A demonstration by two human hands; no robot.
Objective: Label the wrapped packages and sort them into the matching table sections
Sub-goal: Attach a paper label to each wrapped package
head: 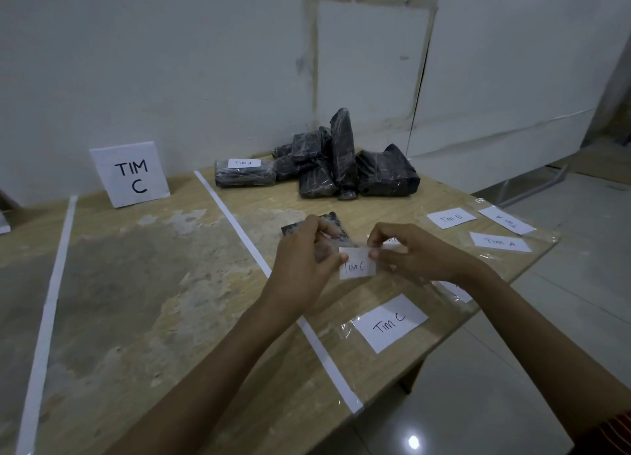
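Your left hand (pixel 304 260) and right hand (pixel 409 253) each pinch one end of a small paper label (pixel 356 267). Your left fingers also curl over a small dark package (pixel 333 226), low over the table (pixel 136 284) just right of the white strip (pixel 259 260).

Risks, as judged:
- The label seems to carry clear film. Slack between your hands could let it fold onto itself or onto a fingertip.
- The wrap looks glossy and creased, so a crooked or half-stuck label is likely if you press from one end only.
- The package is small and loosely steadied, so it may slide as you press.
- Spare slips lie close by, so a mix-up is possible.

Writing read:
- held label: "TIM C"
- standing sign (pixel 131 174): "TIM C"
- front slip (pixel 390 323): "TIM C"
- right-hand slips: "TIM B" (pixel 451 218), "TIM A" (pixel 500 242)
- one slip upside down (pixel 507 219), letter unclear
- A labelled package (pixel 244 174) beside the pile (pixel 341 161) reads "TIM A".
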